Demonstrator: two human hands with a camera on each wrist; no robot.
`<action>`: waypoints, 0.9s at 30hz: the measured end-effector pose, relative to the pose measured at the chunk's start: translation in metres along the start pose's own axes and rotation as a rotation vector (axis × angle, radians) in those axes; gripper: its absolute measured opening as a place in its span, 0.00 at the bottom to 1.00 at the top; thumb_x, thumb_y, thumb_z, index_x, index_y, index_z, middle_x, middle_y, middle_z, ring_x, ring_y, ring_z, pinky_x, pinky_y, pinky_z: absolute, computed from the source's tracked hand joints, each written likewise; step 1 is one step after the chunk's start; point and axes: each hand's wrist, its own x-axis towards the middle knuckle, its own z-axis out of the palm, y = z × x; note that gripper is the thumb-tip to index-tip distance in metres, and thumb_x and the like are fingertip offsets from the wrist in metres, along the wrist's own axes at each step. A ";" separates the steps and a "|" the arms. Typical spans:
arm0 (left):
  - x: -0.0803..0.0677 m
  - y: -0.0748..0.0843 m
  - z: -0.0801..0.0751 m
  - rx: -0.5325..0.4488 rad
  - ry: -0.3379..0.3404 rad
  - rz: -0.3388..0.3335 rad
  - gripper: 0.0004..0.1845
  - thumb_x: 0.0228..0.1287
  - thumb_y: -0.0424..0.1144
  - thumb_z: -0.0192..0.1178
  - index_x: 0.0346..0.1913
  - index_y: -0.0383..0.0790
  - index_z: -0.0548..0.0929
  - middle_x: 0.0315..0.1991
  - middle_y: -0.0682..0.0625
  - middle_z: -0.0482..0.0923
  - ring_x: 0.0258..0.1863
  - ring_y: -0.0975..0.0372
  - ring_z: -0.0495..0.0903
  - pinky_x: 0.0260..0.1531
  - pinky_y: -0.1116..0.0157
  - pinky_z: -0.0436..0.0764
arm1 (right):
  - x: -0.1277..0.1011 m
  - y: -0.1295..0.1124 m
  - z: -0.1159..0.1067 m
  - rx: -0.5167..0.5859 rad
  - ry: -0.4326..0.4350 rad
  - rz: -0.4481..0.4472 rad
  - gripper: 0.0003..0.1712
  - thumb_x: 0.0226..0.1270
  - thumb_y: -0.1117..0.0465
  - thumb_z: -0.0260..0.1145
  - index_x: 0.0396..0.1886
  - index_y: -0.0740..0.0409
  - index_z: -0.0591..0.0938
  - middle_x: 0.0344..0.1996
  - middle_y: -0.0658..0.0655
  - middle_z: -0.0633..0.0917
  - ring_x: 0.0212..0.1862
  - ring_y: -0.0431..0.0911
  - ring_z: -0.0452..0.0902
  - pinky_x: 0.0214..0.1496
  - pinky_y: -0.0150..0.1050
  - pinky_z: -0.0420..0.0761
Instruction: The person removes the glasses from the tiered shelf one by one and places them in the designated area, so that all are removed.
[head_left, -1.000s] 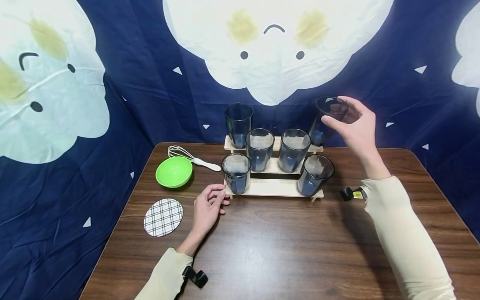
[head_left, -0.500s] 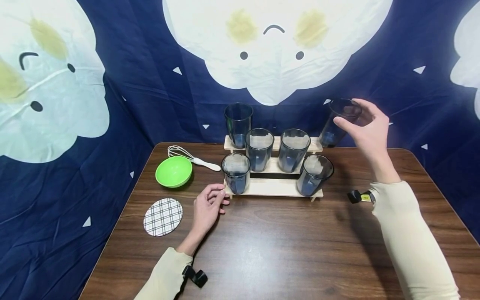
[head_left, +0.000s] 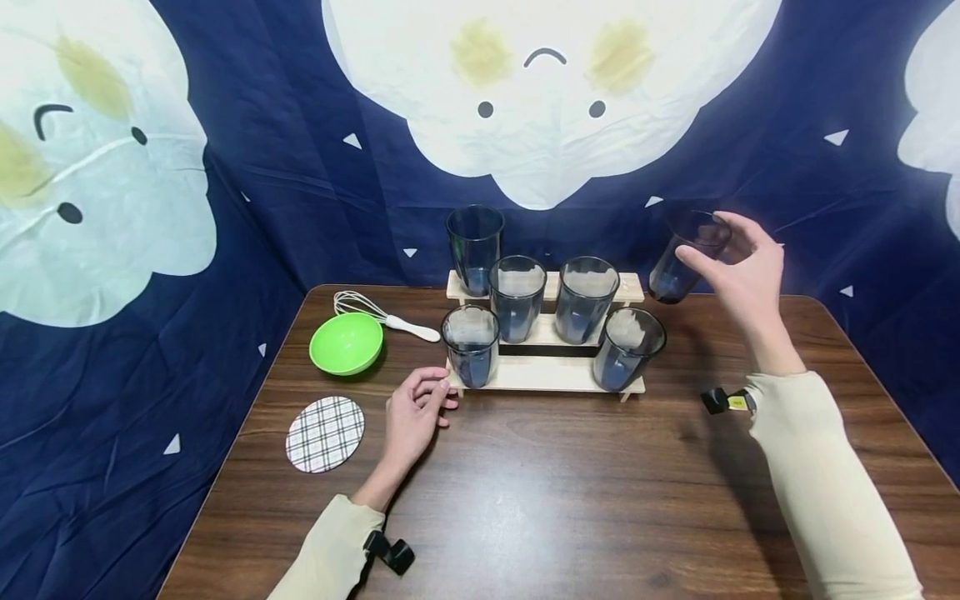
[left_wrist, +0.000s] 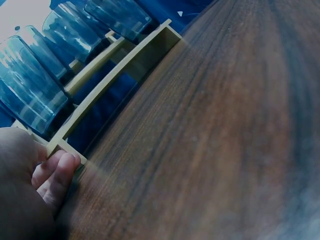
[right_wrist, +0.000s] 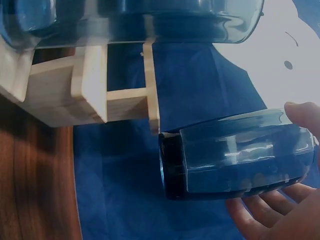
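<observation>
A three-tier pale wooden rack (head_left: 546, 377) stands on the table with several blue-tinted drinking glasses on it. One glass (head_left: 476, 254) is on the top step at the left, two on the middle step, and one at each end of the bottom step. My right hand (head_left: 742, 279) grips another tinted glass (right_wrist: 240, 155) near its rim, thumb on one side and fingers on the other. This glass is tilted, its base off the right end of the top step. My left hand (head_left: 414, 414) holds the front left corner of the rack, fingers curled under its end (left_wrist: 65, 150).
To the left are a green bowl (head_left: 347, 344), a white whisk (head_left: 405, 326) behind it, and a round plaid coaster (head_left: 325, 435). A dark blue cloth (head_left: 300, 208) with white cloud shapes hangs behind the wooden table (head_left: 570, 500).
My right hand has moved right and then slightly down with the glass, taking it off the top step's right end. The left hand has stayed at the rack corner.
</observation>
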 end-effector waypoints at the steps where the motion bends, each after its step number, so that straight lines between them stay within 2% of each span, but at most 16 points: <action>1: 0.000 0.000 0.000 -0.001 0.000 0.000 0.09 0.81 0.27 0.64 0.58 0.28 0.85 0.41 0.31 0.91 0.30 0.62 0.92 0.20 0.66 0.91 | 0.000 0.002 0.000 0.003 0.001 0.003 0.35 0.59 0.67 0.85 0.68 0.56 0.86 0.42 0.39 0.90 0.42 0.32 0.85 0.49 0.23 0.82; 17: 0.000 0.002 0.000 0.009 0.000 -0.009 0.09 0.82 0.28 0.64 0.58 0.30 0.86 0.41 0.32 0.91 0.30 0.63 0.92 0.20 0.66 0.91 | -0.008 0.030 -0.004 -0.040 0.025 0.081 0.37 0.58 0.65 0.87 0.68 0.56 0.86 0.41 0.36 0.89 0.44 0.31 0.83 0.48 0.21 0.81; 27: -0.001 0.002 0.000 0.010 0.000 -0.016 0.09 0.82 0.28 0.64 0.58 0.30 0.86 0.41 0.32 0.91 0.29 0.63 0.92 0.20 0.65 0.91 | -0.011 0.049 -0.003 -0.072 0.028 0.177 0.40 0.60 0.65 0.85 0.73 0.60 0.83 0.43 0.36 0.86 0.47 0.32 0.80 0.51 0.23 0.78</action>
